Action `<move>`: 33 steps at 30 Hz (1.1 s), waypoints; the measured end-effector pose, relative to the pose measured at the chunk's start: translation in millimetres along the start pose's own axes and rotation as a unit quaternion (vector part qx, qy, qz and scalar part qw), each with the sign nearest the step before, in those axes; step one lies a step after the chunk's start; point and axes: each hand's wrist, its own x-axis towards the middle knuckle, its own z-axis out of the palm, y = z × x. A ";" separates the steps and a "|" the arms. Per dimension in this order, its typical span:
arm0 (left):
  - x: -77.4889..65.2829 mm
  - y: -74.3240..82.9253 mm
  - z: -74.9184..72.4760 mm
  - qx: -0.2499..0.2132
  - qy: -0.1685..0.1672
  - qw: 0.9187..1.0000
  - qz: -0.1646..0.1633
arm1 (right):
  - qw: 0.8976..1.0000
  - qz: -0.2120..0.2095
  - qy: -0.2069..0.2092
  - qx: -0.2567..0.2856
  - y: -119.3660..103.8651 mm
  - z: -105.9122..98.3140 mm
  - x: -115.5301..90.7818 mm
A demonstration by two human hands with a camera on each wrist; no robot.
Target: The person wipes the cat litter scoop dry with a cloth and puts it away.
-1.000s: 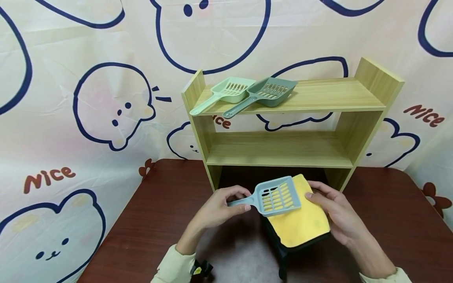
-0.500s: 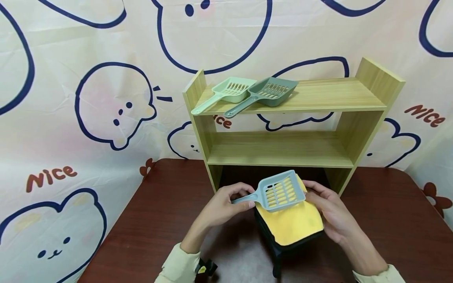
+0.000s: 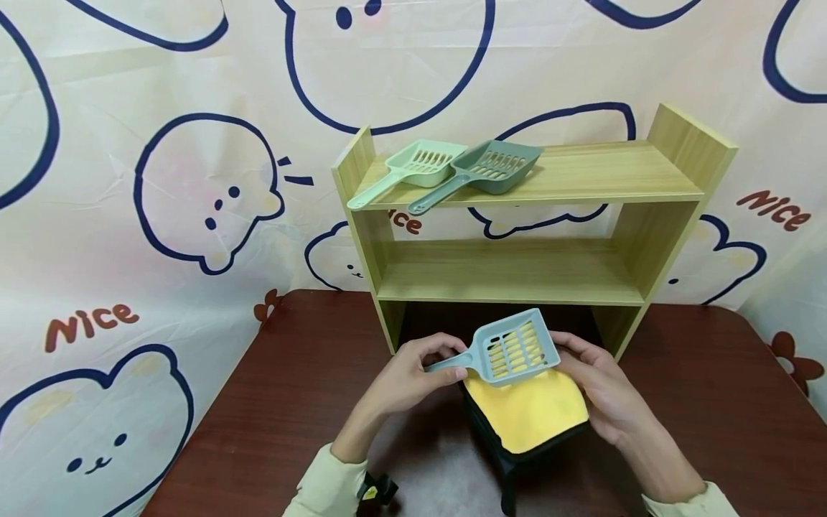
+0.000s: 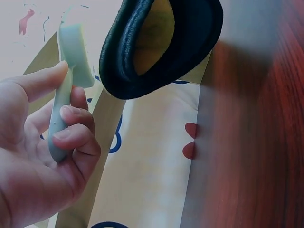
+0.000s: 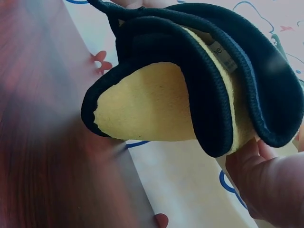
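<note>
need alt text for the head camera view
Over a dark wooden table, the left hand grips a blue slotted scoop by its handle while the right hand holds a yellow cloth beneath it. Two more scoops lie on the shelf behind.

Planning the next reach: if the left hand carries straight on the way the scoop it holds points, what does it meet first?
Probably the right hand: the left hand aims the blue scoop rightward, over the yellow cloth. The scoop's far edge looks close to those fingers; depth is unclear.

Slotted blue-grey scoop [image 3: 513,350] over yellow cloth [image 3: 526,409]
</note>
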 end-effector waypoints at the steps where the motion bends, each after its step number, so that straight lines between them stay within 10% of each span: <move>1: -0.1 -0.3 -0.3 0.003 -0.002 1.000 0.000 | 1.000 0.000 0.002 -0.004 -0.4 -0.9 -0.4; 26: -8.9 -5.8 -12.8 0.091 0.017 0.996 -0.012 | 0.999 0.011 -0.031 0.020 -21.4 -31.0 -13.4; 33: -9.1 -3.6 -12.0 0.105 0.030 0.994 -0.007 | 1.000 -0.006 0.017 -0.020 -11.6 -19.3 -9.5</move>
